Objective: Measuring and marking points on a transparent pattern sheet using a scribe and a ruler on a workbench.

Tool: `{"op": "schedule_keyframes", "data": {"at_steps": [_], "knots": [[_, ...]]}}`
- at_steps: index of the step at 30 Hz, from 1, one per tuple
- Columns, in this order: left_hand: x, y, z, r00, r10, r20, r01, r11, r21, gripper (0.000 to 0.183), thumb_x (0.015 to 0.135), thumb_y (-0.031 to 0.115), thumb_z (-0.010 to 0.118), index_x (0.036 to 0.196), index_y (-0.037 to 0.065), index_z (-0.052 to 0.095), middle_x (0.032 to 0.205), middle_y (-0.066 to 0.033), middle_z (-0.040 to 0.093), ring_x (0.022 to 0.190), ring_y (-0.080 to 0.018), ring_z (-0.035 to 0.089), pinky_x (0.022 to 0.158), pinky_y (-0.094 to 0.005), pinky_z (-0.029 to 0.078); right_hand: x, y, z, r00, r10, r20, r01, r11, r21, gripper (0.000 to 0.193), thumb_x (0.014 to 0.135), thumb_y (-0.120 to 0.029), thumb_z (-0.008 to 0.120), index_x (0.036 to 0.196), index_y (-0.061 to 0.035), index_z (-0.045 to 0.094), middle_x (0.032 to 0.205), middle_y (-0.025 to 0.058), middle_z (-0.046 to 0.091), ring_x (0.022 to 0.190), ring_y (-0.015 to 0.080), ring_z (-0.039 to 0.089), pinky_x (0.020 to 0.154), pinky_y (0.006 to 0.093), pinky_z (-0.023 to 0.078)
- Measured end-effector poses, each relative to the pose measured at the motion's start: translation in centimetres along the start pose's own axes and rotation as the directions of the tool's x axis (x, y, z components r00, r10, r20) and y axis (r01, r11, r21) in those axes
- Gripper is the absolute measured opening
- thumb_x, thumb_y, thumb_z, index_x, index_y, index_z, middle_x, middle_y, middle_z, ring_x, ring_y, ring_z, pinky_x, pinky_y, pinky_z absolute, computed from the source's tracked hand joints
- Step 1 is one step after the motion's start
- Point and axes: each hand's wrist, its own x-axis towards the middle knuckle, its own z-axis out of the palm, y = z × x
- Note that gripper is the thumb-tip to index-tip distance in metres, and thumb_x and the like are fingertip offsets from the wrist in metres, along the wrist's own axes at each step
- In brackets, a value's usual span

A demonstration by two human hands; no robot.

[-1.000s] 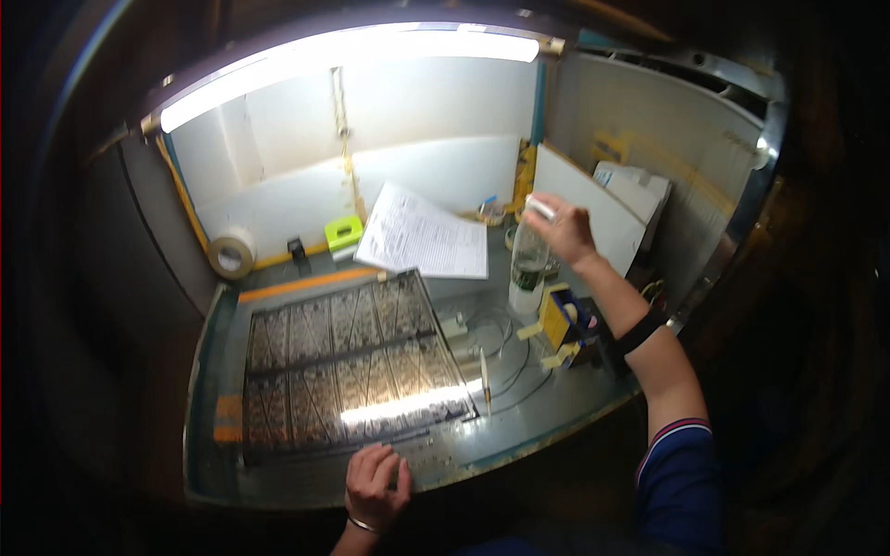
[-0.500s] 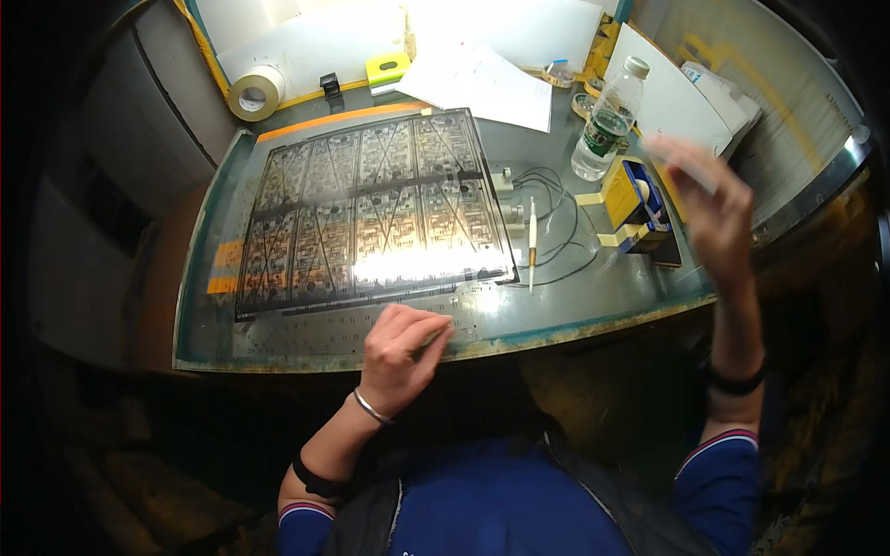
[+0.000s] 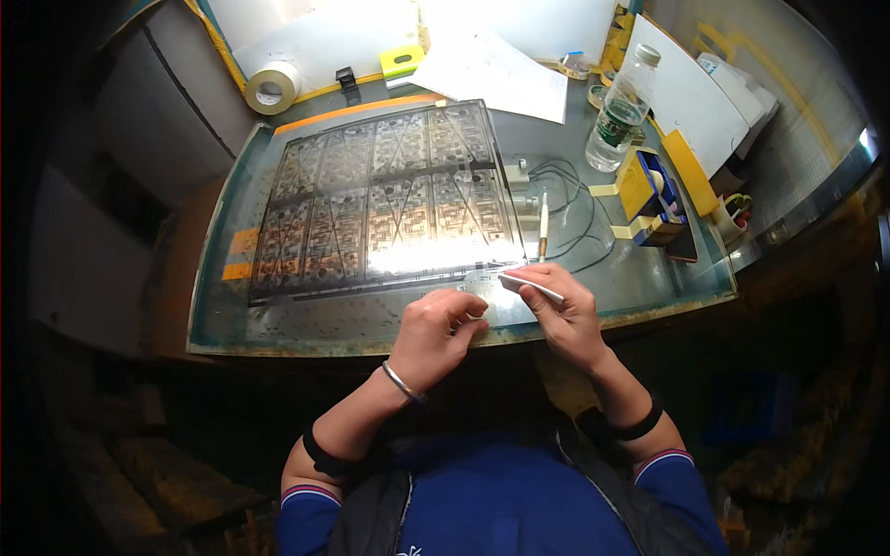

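Note:
In my right hand (image 3: 573,320) is a slim, flat white piece (image 3: 542,288) with a greyish end, gripped between thumb and fingers above the table's front edge. Its exact kind does not show. My left hand (image 3: 436,332) hovers just to its left, fingers curled and thumb close to the forefinger; whether a small pale thing sits between them I cannot make out. Beyond both hands, a dark patterned film sheet (image 3: 324,218) with repeated circuit-like panels lies on the glass tabletop (image 3: 649,283). Bright glare covers its near right part.
Right of the sheet lie a white pen-like tool (image 3: 543,227) and dark cables (image 3: 589,199). A water bottle (image 3: 619,116) and a blue-yellow tape dispenser (image 3: 640,190) stand farther right. At the back are a tape roll (image 3: 272,90), a yellow-green holder (image 3: 401,62) and white paper (image 3: 505,79).
My right hand has come from the tape dispenser's right side to the front edge beside my left hand, now plainly holding the white piece. The view has shifted slightly.

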Motion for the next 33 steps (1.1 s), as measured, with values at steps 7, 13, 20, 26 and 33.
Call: {"op": "schedule_keyframes", "data": {"at_steps": [7,13,20,26,33], "knots": [[1.6,-0.7,0.1,0.993,-0.043,0.105,0.039,0.999,0.037,0.016,0.077,0.004,0.075,0.091,0.001,0.068,0.082,-0.0124,0.069,0.066,-0.0211,0.066,0.061,-0.0323,0.053,0.5,0.6,0.6,0.998,-0.003,-0.062,-0.001,0.997,-0.072,0.02,0.095,-0.003,0.061,0.113,0.0006,0.069,0.105,0.0131,0.067,0.095,0.0193,0.064,0.081,0.0287,0.052],[0.9,-0.9,0.3,0.994,0.069,0.082,-0.071,0.997,0.033,0.016,0.077,-0.001,0.068,0.087,0.003,0.056,0.08,-0.0129,0.061,0.081,-0.0336,0.06,0.073,-0.0413,0.048,0.3,0.9,0.7,0.999,0.031,-0.044,-0.035,0.996,-0.079,0.021,0.097,-0.006,0.059,0.114,0.0022,0.068,0.108,0.0132,0.063,0.095,0.0173,0.063,0.081,0.0283,0.053],[0.2,-0.6,0.4,0.992,0.125,0.021,-0.126,0.99,0.066,0.02,0.075,-0.006,0.067,0.085,0.002,0.052,0.083,-0.015,0.059,0.083,-0.0351,0.056,0.074,-0.0407,0.046,0.3,1.0,0.7,0.998,-0.049,-0.038,0.041,0.981,-0.189,0.021,0.093,-0.001,0.062,0.113,0.0006,0.069,0.104,0.0145,0.066,0.093,0.0215,0.064,0.08,0.0296,0.053],[-0.7,-0.7,-0.2,0.996,0.044,-0.075,-0.054,0.989,-0.137,0.017,0.082,-0.007,0.068,0.092,0.0,0.056,0.082,-0.0081,0.059,0.075,-0.0155,0.062,0.068,-0.0286,0.05,0.5,0.9,1.0,0.991,-0.122,-0.049,0.109,0.969,-0.221,0.027,0.085,0.003,0.068,0.112,-0.0034,0.071,0.102,0.0146,0.068,0.093,0.029,0.066,0.08,0.0341,0.052],[-1.6,-1.6,-4.0,0.981,0.066,-0.183,-0.074,0.997,-0.036,0.024,0.085,-0.013,0.061,0.104,0.002,0.062,0.094,-0.0066,0.062,0.087,-0.0155,0.065,0.078,-0.0265,0.052,0.0,1.0,0.9,0.965,-0.257,0.053,0.26,0.908,-0.328,0.034,0.082,0.006,0.069,0.114,-0.0028,0.07,0.105,0.0131,0.067,0.094,0.0278,0.065,0.081,0.0332,0.052]]}}
